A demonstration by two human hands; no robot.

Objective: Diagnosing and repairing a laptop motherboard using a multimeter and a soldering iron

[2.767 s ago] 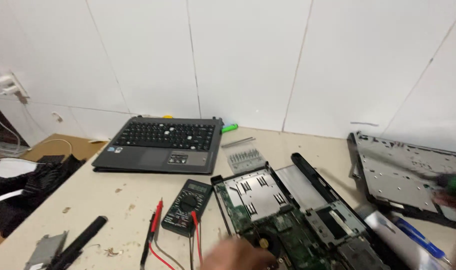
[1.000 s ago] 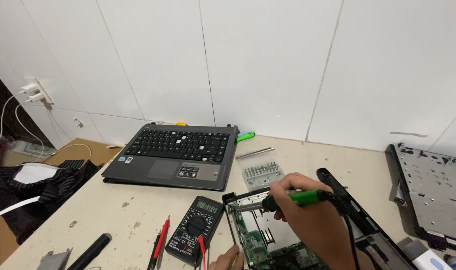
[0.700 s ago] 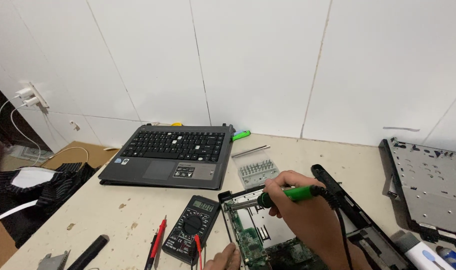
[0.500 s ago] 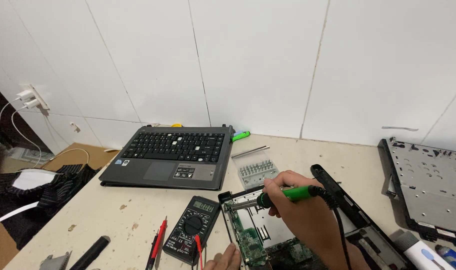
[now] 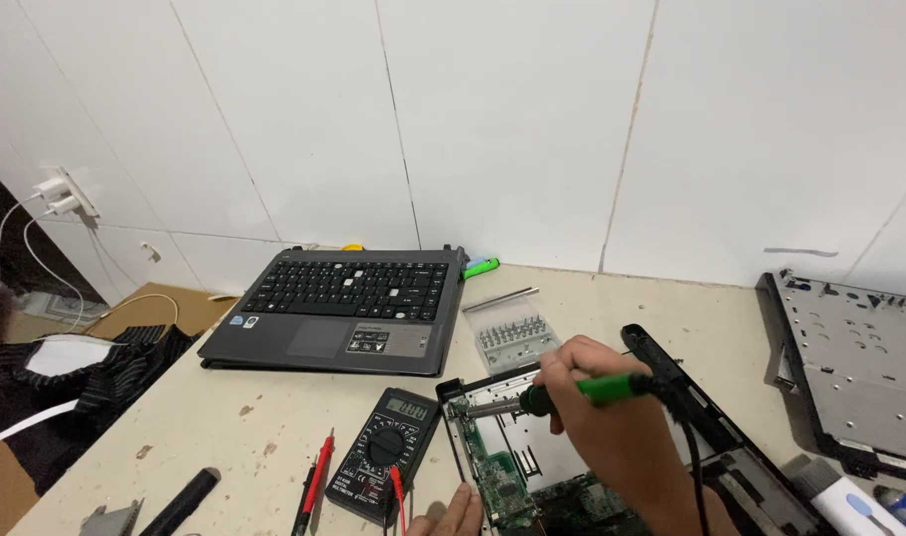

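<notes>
Sideways, green soldering iron (image 5: 612,388), tip pointing left

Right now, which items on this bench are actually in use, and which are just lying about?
In use:
right hand
green-handled soldering iron
opened black laptop base with green circuit board
left hand

Lying about:
grey laptop keyboard deck
black multimeter
clear case of screwdriver bits
grey metal laptop panel
</notes>
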